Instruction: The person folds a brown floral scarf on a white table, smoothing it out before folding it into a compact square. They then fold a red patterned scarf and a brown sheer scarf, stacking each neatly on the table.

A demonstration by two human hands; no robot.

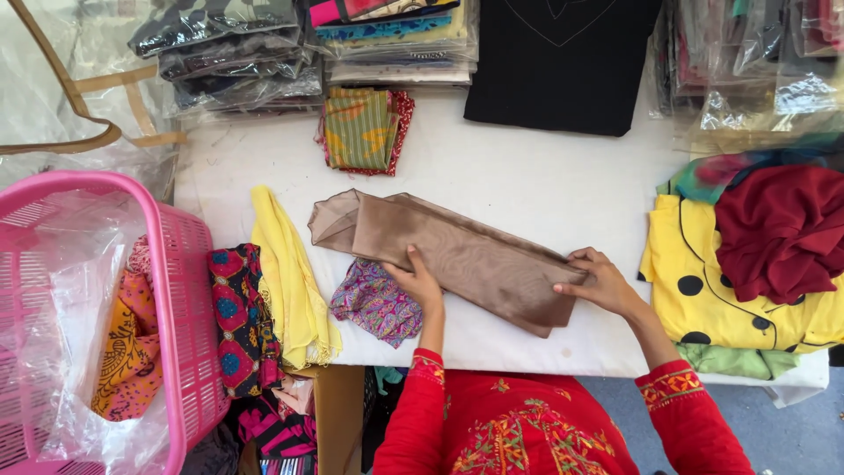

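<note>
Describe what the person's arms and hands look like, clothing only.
Both arms wear long red sleeves. Each cuff carries a band of embroidery in orange, yellow and green: see the left cuff and the right cuff. The same embroidery runs down the red garment's front. The left hand and right hand are bare, with no gloves; rings or bangles cannot be made out.

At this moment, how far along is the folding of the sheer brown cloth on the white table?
Partly done: the sheer brown fabric already lies as a long folded band. In hand: the left hand presses its middle and the right hand grips its end. Left: the yellow scarf and purple printed cloth lie loose on the white table.
</note>
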